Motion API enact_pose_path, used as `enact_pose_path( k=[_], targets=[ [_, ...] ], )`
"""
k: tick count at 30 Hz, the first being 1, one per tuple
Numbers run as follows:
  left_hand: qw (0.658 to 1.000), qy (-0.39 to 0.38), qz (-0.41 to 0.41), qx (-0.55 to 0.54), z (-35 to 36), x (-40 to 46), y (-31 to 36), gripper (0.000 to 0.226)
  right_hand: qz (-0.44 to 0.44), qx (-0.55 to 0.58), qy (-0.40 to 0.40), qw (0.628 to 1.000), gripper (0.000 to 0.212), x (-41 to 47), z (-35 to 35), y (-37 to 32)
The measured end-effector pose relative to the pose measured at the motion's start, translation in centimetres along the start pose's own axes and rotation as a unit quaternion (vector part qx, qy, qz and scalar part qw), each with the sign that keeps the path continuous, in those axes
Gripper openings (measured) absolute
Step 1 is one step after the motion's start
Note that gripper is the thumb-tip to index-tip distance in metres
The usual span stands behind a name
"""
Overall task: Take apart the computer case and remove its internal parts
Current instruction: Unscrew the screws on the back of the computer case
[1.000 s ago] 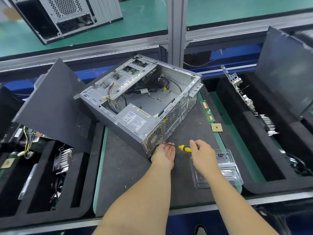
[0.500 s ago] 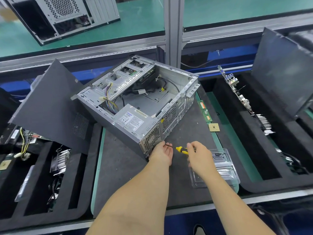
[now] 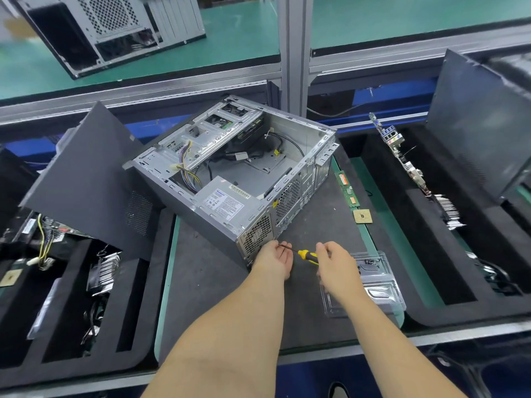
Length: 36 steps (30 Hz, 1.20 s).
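Since a second earlier little had changed: the screwdriver (image 3: pixel 304 255) was kept gripped by the right hand (image 3: pixel 334 267), its tip at the computer case (image 3: pixel 230 182) rear corner nearest the bench's front edge, steadied by the left hand's (image 3: pixel 273 258) curled fingers, so a power-supply (image 3: pixel 227 203) screw was judged still under removal.

Single head-worn wide-angle view, looking forward and steeply down from close above the dark grey matted work surface (image 3: pixel 218 297); both forearms enter from the bottom edge.

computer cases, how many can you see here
2. One open case lies on the mat in front of the hands; another case stands on the green bench at far left. Others may be out of frame.
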State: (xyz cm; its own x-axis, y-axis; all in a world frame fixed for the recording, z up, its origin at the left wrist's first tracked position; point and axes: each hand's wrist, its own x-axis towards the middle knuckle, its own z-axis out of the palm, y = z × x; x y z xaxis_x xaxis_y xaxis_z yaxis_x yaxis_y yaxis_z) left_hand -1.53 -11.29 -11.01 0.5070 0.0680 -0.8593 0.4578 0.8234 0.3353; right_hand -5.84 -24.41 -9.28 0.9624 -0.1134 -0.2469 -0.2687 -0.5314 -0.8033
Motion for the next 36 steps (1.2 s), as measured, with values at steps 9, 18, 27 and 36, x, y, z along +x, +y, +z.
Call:
enact_pose_path(
  k=[9,18,27,36],
  targets=[
    [1.0,0.009,-0.006,-0.006,0.14,-0.06,0.14,0.03,-0.062,-0.001,0.016,0.998,0.026,-0.38,-0.33,-0.05],
    [0.999,0.017,-0.003,-0.026,0.43,-0.14,0.21,0.03,0.008,-0.027,0.015,0.999,0.022,0.06,0.09,0.13],
    [1.0,0.002,0.002,-0.019,0.26,0.23,0.14,0.023,-0.052,0.046,0.01,0.998,0.025,0.21,-0.61,-0.21],
    [1.0,-0.013,0.004,-0.014,0.08,0.61,0.17,0.026,-0.011,-0.024,0.013,1.0,0.016,0.13,-0.4,0.15]
  ],
)
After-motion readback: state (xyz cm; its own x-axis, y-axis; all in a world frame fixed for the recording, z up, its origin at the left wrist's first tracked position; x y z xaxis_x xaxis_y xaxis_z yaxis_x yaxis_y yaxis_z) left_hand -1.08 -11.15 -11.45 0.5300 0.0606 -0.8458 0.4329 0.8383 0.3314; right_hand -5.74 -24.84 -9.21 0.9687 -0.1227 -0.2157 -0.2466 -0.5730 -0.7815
